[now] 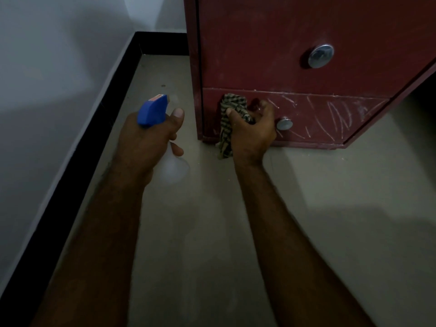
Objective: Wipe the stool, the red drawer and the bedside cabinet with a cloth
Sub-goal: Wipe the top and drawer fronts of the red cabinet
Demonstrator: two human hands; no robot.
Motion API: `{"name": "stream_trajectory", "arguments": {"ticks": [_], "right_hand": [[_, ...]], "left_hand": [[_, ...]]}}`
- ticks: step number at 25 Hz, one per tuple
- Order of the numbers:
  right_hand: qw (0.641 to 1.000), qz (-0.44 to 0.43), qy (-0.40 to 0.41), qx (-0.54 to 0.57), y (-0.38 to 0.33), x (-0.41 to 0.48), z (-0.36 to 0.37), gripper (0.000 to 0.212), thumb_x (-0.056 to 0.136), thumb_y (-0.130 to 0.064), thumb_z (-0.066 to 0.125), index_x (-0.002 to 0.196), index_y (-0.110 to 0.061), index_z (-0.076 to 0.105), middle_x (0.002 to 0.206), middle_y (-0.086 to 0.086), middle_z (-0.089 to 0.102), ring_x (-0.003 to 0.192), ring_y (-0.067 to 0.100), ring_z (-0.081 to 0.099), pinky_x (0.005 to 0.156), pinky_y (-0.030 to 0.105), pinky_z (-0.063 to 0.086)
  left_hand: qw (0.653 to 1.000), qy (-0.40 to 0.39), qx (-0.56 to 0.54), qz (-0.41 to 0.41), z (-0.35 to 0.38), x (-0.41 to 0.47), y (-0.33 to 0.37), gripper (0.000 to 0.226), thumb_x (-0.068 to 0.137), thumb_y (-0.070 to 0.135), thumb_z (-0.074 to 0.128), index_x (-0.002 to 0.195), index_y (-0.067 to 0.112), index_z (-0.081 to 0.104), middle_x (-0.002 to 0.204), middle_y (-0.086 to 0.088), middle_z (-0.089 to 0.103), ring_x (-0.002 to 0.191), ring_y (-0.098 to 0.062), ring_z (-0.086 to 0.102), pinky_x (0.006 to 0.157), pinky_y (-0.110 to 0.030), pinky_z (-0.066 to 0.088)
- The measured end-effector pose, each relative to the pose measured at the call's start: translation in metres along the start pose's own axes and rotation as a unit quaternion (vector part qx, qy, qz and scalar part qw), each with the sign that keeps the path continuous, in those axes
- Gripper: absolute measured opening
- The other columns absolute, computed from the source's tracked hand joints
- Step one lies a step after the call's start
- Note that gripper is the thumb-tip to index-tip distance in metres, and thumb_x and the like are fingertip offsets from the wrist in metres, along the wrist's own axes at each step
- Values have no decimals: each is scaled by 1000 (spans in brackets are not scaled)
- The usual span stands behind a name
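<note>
At centre frame my right hand [251, 128] is closed on the crumpled checked cloth [230, 114], pressing it to the left end of the low red drawer front [330, 114], which stretches away rightward, while my left hand [147, 135] grips the blue-headed spray bottle [165, 142].

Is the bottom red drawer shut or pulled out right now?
Shut. The bottom drawer front sits flush with the panel above, no gap showing, while the right hand presses the checked cloth on it.
</note>
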State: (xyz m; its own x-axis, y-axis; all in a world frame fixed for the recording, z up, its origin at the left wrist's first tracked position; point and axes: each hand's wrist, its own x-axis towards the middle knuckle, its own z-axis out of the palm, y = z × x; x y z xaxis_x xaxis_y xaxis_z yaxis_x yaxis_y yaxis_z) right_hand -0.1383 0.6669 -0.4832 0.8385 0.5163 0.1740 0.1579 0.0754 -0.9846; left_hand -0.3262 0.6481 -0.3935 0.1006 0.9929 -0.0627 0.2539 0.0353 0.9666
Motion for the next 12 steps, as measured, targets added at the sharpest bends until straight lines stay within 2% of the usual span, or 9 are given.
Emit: {"name": "stream_trajectory", "arguments": {"ticks": [2,5,8,12], "right_hand": [[999,17,24,24,7,3,-4,50,73,-23,92,115,-16,65,96,-5,76,86,7,73,81,36,64],[996,73,9,53,17,2,-1,51,73,-22,92,115,-14,65,99,-3,76,88,11,75,81,40,65],[983,163,-4,80,21,-4,4,54,71,-19,94,117,-14,65,103,-2,75,93,15,75,84,41,65],[926,294,-61,229,21,-3,3,46,79,-5,85,119,-6,62,110,15,76,93,29,76,76,43,65]], "left_hand": [[1000,-3,-5,-1,0,2,0,13,95,41,66,93,39,53,94,-6,64,72,-26,70,89,-40,55],[1000,-3,-7,1,1,4,-2,15,93,43,68,100,37,56,94,-6,65,70,-25,71,86,-36,56],[1000,-2,2,4,2,3,-6,18,93,44,68,105,35,56,92,-4,64,67,-23,71,87,-42,58],[1000,2,-11,3,-1,3,-6,17,93,43,70,103,37,57,90,-4,62,65,-25,70,85,-53,61]]}}
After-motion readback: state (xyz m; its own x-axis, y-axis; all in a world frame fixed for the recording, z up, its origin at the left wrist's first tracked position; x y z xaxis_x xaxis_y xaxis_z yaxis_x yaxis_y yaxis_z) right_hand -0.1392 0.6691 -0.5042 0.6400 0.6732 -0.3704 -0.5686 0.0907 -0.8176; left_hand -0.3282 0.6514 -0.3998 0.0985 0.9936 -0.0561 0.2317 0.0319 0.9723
